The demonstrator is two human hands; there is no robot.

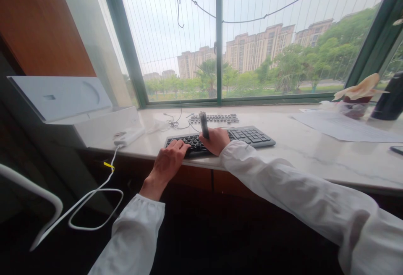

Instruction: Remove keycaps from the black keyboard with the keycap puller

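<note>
A dark computer keyboard (253,136) lies near the front edge of the white counter, most of its left part showing the bare key grid without caps. My left hand (170,157) is closed on its left end, fingers over the top and thumb along the front. My right hand (216,141) is closed around a dark brush (204,126) above the keyboard's middle. The brush stands nearly upright with a greyish, frayed end on top; its lower end is hidden by the hand. Behind the keyboard, loose keycaps (220,118) are laid out in rows.
A thin black cable (175,123) lies coiled behind the keyboard. At left are an open white box (94,126) and a white power strip (124,136) with a hanging cord. Papers (346,126), a potted item (355,100) and a dark bottle (390,98) stand right. A window backs the counter.
</note>
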